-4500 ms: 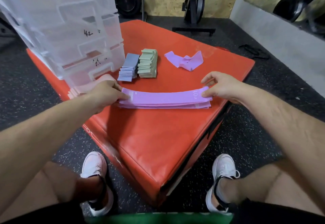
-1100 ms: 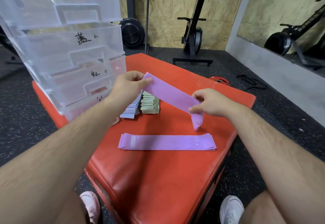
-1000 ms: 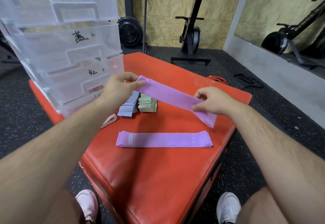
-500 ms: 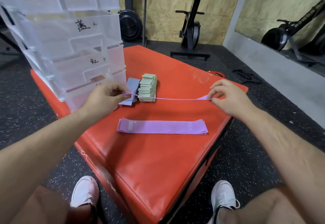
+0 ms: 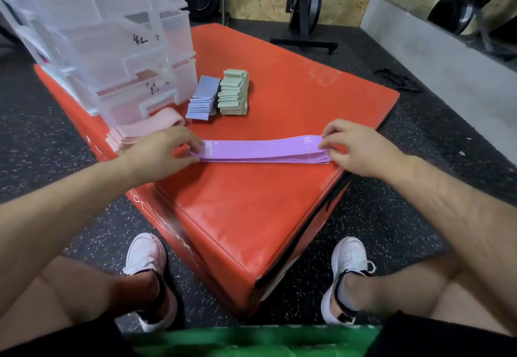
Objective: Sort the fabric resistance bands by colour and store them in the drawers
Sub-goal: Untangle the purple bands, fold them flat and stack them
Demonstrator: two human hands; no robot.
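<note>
While the purple bands (image 5: 260,151) lie flat in a low stack across the near part of the box (image 5: 251,211), both hands grasp them by the ends. The left hand (image 5: 159,155) curls its fingers over the left end, beside a small white tag on the top band. The right hand (image 5: 355,149) pinches the right end between curled fingers and thumb, close to the box's right edge, next to a printed "10". The stack's top layer bows up slightly between the hands, and the layers beneath fan out a little at the right end.

Clear plastic drawers (image 5: 112,48) stand at the box's far left corner, with handwritten marks on their fronts. Pink bands (image 5: 145,130) lie stacked at the left edge, just in front of the lowest drawer and just beyond the left hand. Blue bands (image 5: 202,102) and green bands (image 5: 233,93), both folded into stacks, sit side by side to the right of the drawers, well apart from the purple ones.

White shoes (image 5: 145,256) rest on the dark speckled floor (image 5: 391,216) either side of the box's near corner. An exercise bike (image 5: 305,1) stands beyond the far edge.
</note>
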